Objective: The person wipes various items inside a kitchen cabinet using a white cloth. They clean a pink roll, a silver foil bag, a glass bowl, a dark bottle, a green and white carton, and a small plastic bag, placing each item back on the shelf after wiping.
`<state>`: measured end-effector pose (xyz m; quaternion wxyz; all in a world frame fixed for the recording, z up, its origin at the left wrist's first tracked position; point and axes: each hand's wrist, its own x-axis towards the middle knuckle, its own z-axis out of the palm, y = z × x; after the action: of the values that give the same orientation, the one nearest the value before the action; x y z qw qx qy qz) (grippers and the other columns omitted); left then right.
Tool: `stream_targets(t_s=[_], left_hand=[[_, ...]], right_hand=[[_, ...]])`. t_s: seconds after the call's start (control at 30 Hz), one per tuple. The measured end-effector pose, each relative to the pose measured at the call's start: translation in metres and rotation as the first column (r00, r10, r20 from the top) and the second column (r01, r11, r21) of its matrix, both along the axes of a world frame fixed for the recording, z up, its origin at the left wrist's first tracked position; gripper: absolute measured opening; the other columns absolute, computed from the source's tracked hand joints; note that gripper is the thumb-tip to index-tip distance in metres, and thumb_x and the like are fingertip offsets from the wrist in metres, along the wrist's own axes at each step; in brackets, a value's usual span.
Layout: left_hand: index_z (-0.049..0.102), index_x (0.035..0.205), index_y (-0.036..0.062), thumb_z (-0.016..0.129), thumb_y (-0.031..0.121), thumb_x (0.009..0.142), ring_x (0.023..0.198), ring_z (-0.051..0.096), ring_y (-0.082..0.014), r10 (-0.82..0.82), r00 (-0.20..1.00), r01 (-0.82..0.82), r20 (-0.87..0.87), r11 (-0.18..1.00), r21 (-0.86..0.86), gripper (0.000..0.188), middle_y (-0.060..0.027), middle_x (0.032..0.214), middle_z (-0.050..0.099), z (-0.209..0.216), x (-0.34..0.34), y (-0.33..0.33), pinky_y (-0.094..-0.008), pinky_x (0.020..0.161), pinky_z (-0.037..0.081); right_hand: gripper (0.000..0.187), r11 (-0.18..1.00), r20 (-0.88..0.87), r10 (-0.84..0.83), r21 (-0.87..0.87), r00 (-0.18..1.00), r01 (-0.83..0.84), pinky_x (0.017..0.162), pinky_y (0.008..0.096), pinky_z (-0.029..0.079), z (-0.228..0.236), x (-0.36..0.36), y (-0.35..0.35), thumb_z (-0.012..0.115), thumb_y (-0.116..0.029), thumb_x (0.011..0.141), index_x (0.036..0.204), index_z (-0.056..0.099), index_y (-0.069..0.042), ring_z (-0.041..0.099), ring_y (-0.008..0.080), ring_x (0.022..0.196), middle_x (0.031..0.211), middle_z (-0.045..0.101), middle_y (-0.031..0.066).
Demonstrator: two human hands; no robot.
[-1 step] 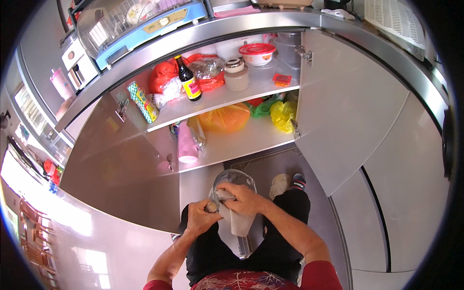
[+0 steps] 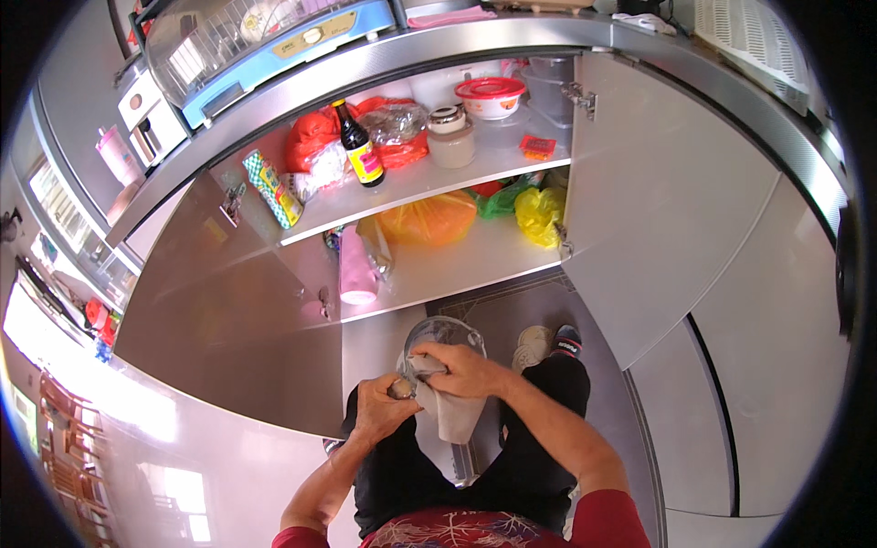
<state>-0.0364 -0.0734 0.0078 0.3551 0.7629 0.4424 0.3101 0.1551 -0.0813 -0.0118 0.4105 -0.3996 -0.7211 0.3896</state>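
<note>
My left hand [image 2: 384, 409] is closed around a small round-ended, jar-like thing [image 2: 400, 389] whose exact kind I cannot make out. Just right of it, my right hand [image 2: 464, 369] grips a pale grey-beige cloth [image 2: 454, 418] and presses it against that thing. The cloth's loose end hangs down between my knees. Beneath and beyond both hands stands a clear round bucket-like container [image 2: 454, 327], its rim showing past my fingers. My hands hide much of it.
An open cupboard stands ahead, with a dark bottle [image 2: 360, 146], a red-lidded bowl [image 2: 491, 99] and a jar [image 2: 450, 144] on its upper shelf [image 2: 411, 187]. Below are a pink bottle [image 2: 357, 269] and orange and yellow bags [image 2: 541, 217]. Open doors [image 2: 676, 201] flank me.
</note>
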Motion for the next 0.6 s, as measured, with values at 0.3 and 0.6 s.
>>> stream_targets(t_s=[0.3, 0.6], left_hand=[[0.047, 0.055, 0.0009, 0.084, 0.016, 0.057, 0.049, 0.032, -0.0041, -0.047, 0.996, 0.040, 0.078, 0.996, 0.084, 0.040, 0.0020, 0.048, 0.039, -0.016, -0.003, 0.022, -0.0227, 0.042, 0.032], [0.051, 0.058, 0.0024, 0.085, 0.018, 0.056, 0.051, 0.035, -0.0023, -0.137, 0.990, 0.135, 0.041, 0.990, 0.038, 0.037, 0.0054, 0.051, 0.044, -0.040, 0.006, 0.041, -0.0222, 0.044, 0.034]], right_hand=[[0.035, 0.914, 0.417, -0.182, 0.406, 0.890, -0.004, 0.082, 0.0385, 0.044, -0.022, -0.003, 0.050, 0.058, -0.008, 0.072, 0.107, 0.055, -0.002, 0.056, 0.0313, 0.090, 0.099, 0.058, 0.0130], [0.020, 0.996, 0.658, -0.072, 0.004, 0.750, 0.091, 0.066, 0.0446, 0.047, 0.017, 0.005, 0.024, 0.058, -0.014, 0.074, 0.092, 0.059, -0.004, 0.058, 0.0329, 0.077, 0.080, 0.060, 0.0156]])
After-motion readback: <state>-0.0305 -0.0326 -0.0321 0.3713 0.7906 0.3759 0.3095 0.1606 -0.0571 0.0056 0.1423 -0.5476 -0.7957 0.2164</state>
